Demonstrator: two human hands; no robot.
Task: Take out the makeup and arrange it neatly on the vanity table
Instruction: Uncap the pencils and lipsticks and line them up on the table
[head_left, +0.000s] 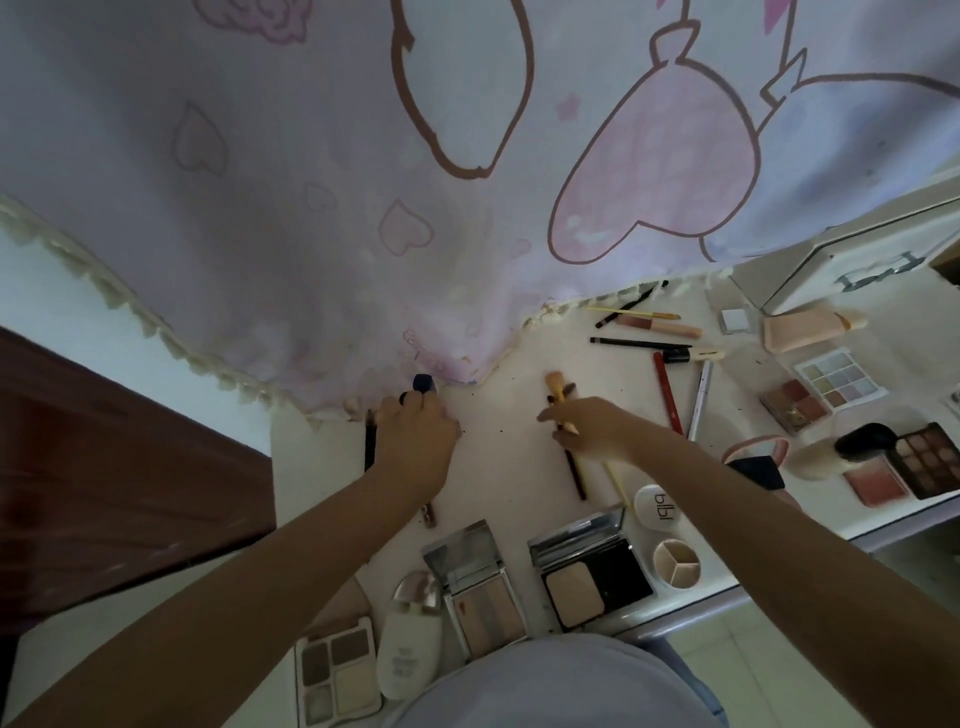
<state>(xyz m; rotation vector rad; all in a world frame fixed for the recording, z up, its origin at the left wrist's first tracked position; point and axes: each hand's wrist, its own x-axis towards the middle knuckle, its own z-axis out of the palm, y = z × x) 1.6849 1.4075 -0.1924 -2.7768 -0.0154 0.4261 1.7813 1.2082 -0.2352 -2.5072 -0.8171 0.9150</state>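
My left hand (415, 436) pinches a dark blue tube (423, 383) at the white surface's (498, 415) far edge; my right hand (587, 431) grips several thin brushes (558, 387).

Bedroom: makeup-strewn vanity table (498, 405)

we see a pale vanity table (498, 431) crossing the middle and lower right of the frame, its far edge under a pink cartoon cloth (322, 218). at the lower left lie a grey eyeshadow palette (338, 670), a white bottle (408, 644) and two open mirrored compacts (480, 597) (589, 574) side by side. right of them sit a round divided pot (676, 562) and its white lid (657, 506). at the upper right, pencils (667, 392), thin brushes and a pink tube (808, 327) are scattered near a pastel palette (839, 382). at the right edge, a fat brush (852, 449) lies on a blush pan (875, 483) beside a brown palette (930, 460).
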